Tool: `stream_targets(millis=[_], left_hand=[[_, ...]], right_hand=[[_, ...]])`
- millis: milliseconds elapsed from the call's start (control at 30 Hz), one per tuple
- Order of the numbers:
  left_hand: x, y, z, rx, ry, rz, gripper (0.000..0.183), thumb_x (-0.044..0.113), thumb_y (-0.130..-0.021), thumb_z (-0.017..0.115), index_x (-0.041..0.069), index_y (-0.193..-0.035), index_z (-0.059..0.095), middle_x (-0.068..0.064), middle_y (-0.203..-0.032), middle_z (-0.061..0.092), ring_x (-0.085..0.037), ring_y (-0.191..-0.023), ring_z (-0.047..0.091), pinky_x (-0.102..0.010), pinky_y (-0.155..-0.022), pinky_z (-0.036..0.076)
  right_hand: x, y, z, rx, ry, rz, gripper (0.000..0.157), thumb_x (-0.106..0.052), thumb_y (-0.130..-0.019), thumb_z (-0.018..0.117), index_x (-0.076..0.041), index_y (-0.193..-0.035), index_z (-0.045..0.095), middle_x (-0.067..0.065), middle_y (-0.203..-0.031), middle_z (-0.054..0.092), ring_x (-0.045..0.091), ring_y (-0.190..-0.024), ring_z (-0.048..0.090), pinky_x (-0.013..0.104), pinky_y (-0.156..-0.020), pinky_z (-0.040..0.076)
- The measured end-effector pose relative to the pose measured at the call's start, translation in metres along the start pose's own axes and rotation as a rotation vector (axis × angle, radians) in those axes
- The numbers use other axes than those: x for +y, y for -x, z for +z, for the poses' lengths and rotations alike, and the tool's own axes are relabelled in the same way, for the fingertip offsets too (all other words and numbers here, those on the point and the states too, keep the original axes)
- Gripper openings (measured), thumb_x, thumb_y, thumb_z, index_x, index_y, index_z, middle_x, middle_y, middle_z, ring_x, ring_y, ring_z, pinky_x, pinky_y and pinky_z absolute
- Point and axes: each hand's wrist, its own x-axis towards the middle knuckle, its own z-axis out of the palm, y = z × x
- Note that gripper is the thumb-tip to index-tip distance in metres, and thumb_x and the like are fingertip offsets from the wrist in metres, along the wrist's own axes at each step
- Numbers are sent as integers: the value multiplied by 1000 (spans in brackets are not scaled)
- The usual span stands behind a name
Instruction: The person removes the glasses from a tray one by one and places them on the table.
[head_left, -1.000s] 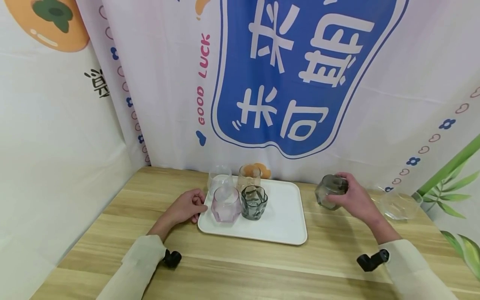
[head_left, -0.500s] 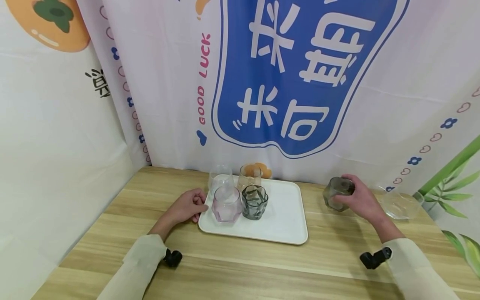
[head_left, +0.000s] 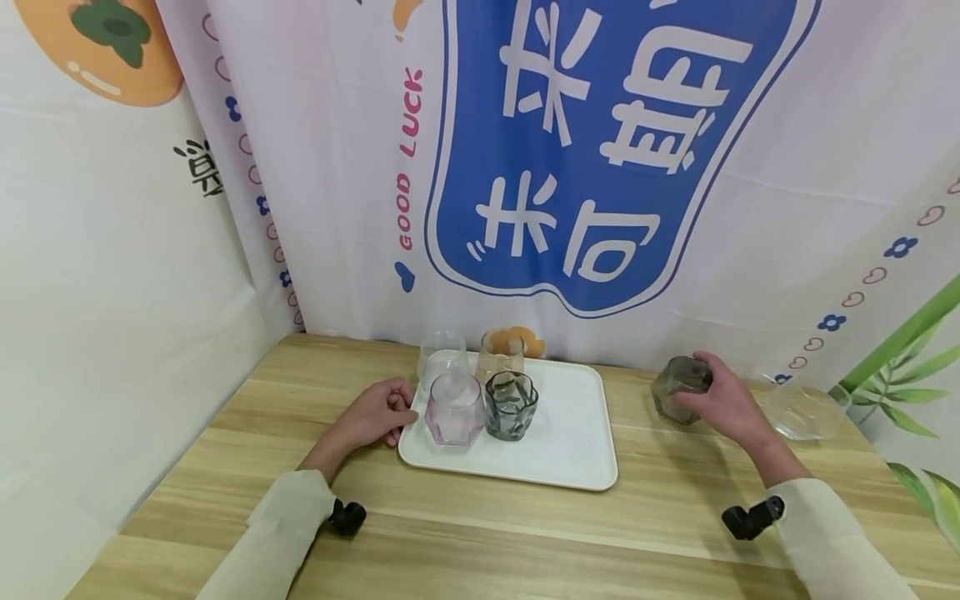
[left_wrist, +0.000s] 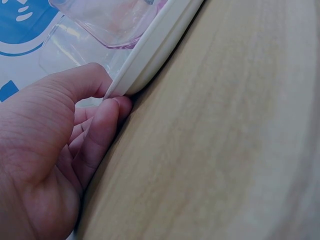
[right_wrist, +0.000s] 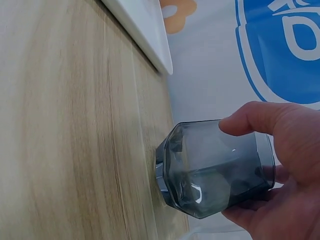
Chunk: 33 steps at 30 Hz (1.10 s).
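My right hand [head_left: 723,400] grips a smoky grey drinking glass [right_wrist: 210,165] at the right of the table, thumb on one side and fingers round the other. The glass has flat facets and a thick base, which is down at the wood in the right wrist view. At the left, my left hand [head_left: 378,411] pinches the rim of a white tray [head_left: 555,467] between thumb and forefinger [left_wrist: 92,82]. On the tray stand a pink-tinted glass [head_left: 455,417], a dark grey wavy glass [head_left: 511,412], a clear glass [head_left: 442,354] and an amber-tinted glass [head_left: 501,354].
Clear glassware [head_left: 802,412] stands to the right of my right hand, partly behind the wrist. A printed cloth [head_left: 345,208] hangs along the table's back edge. Bare wood [head_left: 633,467] lies between the tray and the grey glass.
My right hand has shifted a little to the right and slightly toward me with the smoky grey glass. The left hand stays at the tray's rim, and the glasses on the tray have not moved.
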Motion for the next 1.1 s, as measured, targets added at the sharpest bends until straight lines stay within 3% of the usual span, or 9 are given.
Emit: stream_targets(millis=[267,1100], left_hand=[[-2,-1,-1,1,-5,-1,15,1,-94,68,-1,-101,55,-8,-72,57,-17,-52,58,-27,-46,52],[-1,0,0,0,-10,-10,16,1,-94,68,-2,-103,55,-8,-72,57,-17,-52,58,-27,-46,52]], right_hand=[[1,-2,2,8,7,-9,93,-16,-92,74,16,-154,14,46,-150,26,62,-136,30,72,-106,33],[1,-4,6,70,10,-127,82,-3,-87,74,19,-149,25,45,-138,39,57,-124,42,69,-103,37]])
